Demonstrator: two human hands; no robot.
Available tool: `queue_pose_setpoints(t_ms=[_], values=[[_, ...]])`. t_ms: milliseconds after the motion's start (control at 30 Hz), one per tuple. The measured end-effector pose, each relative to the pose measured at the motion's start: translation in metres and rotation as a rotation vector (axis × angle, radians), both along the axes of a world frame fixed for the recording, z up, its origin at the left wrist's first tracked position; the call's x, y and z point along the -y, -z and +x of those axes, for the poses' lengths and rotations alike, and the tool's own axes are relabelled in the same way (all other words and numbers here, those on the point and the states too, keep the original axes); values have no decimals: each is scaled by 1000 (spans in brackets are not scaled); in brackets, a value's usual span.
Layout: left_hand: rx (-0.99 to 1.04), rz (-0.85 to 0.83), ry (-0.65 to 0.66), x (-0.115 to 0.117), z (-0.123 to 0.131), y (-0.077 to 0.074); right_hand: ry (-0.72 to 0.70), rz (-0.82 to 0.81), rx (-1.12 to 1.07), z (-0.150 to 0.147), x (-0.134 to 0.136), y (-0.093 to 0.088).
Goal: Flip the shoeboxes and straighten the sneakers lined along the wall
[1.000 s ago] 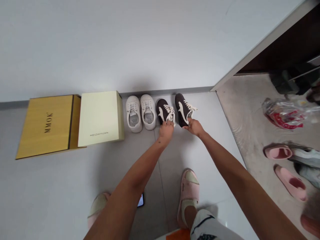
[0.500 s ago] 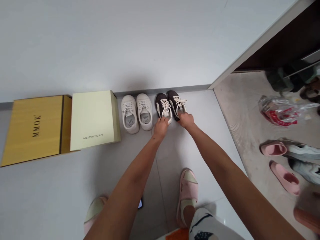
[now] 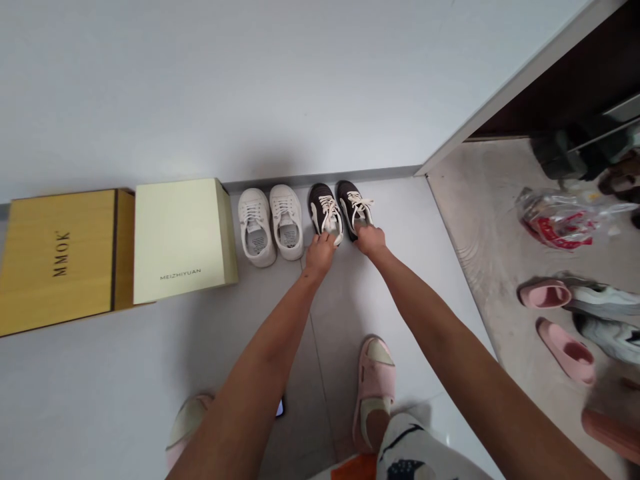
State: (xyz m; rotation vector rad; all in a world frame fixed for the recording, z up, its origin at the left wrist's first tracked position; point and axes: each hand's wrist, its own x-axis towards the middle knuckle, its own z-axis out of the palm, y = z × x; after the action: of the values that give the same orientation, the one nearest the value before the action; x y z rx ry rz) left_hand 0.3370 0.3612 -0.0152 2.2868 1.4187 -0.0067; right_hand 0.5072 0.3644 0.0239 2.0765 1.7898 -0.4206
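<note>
Two dark sneakers with white laces stand side by side on the floor, toes toward the wall. My left hand (image 3: 321, 252) is closed on the heel of the left dark sneaker (image 3: 320, 200). On the heel of the right dark sneaker (image 3: 349, 197) my right hand (image 3: 369, 239) is closed too, its fingers partly hidden in the opening. Just left of them is a pair of white sneakers, the nearer one (image 3: 287, 220) beside the dark pair and the other (image 3: 256, 227) beyond it, toes also to the wall.
A cream box (image 3: 180, 240) and a yellow box (image 3: 60, 260) stand along the wall at left. A phone (image 3: 280, 407) lies on the floor by my left forearm. At right, past the floor edge, are pink slippers (image 3: 565, 350), grey sneakers (image 3: 607, 337) and a plastic bag (image 3: 560, 217).
The dark sneakers now sit slightly farther apart from each other, with both hands still on their heels. The view has shifted a little, moving the boxes leftward.
</note>
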Motion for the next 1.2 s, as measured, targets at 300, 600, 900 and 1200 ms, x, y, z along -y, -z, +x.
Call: queue_pose_setpoints(t_ms=[300,600,900,1200], values=[[-39,-7,-24,-1,-2,-1,-5,17,-20,-5,0,4],[-9,24,-30,10,-4,-39,-15,189,-60,-4,16,-11],[-63,-125,673,114,-119,-126,-102,261,-287,-39,133,-38],[-153,-266,-174,202,-348,-166,-442,-170,-556,-89,229,-97]])
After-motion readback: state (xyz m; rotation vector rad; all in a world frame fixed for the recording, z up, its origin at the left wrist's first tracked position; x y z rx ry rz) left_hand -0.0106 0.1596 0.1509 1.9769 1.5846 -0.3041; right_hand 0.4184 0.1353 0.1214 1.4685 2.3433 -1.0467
